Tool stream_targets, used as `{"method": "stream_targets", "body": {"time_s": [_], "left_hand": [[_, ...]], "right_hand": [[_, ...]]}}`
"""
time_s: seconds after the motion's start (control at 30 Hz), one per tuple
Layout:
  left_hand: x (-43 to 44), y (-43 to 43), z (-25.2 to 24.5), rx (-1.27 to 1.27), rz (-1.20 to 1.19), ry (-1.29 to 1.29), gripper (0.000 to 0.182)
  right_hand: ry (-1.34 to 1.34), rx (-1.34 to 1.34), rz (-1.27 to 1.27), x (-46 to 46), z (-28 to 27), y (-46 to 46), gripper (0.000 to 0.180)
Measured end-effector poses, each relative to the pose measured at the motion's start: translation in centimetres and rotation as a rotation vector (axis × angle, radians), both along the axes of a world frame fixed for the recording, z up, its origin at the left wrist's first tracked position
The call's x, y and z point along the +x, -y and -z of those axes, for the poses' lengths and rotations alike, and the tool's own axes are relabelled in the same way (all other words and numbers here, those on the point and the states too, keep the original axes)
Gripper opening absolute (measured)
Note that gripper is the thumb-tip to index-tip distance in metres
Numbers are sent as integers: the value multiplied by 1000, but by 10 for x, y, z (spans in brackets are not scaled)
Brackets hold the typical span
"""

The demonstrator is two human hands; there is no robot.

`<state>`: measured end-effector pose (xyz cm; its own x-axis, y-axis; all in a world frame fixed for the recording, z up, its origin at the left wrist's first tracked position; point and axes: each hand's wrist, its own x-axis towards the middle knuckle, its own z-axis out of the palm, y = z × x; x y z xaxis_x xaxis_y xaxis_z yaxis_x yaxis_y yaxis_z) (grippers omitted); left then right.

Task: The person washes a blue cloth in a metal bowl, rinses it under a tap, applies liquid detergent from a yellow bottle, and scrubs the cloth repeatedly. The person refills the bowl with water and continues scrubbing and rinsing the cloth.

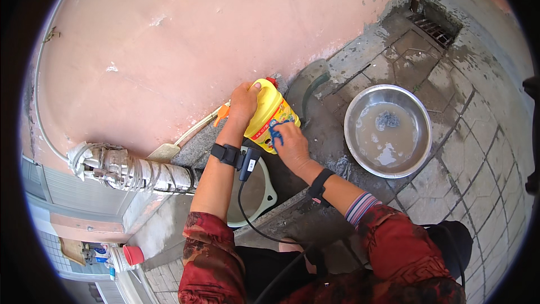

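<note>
My left hand grips a yellow plastic jug at its upper left side, thumb on the top. The jug is tilted and carries a printed label and a red cap. Against its label side, my right hand presses a blue scrubbing cloth or mesh, partly covered by the fingers. Below the left forearm is a pale green plastic basin with murky liquid. To the right, a round metal basin holds cloudy water and a greyish clump, perhaps a scouring pad or foam.
A pink wall rises ahead. Beside it are a wrapped pipe, a pale long-handled flat tool and a dark green curved object. A drain grate lies far right. A red bucket stands far left.
</note>
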<state>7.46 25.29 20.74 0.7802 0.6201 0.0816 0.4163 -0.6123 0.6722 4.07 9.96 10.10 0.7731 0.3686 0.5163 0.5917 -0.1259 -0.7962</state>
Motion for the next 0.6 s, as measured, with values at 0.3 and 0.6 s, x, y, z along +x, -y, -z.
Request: {"method": "stream_targets", "body": {"time_s": [0.3, 0.6], "left_hand": [[1, 9, 9, 64, -13, 33, 35], [-3, 7, 9, -21, -49, 22, 33]], "right_hand": [[-17, 266, 155, 59, -50, -11, 35], [-475, -140, 287, 36, 53, -22, 41]]}}
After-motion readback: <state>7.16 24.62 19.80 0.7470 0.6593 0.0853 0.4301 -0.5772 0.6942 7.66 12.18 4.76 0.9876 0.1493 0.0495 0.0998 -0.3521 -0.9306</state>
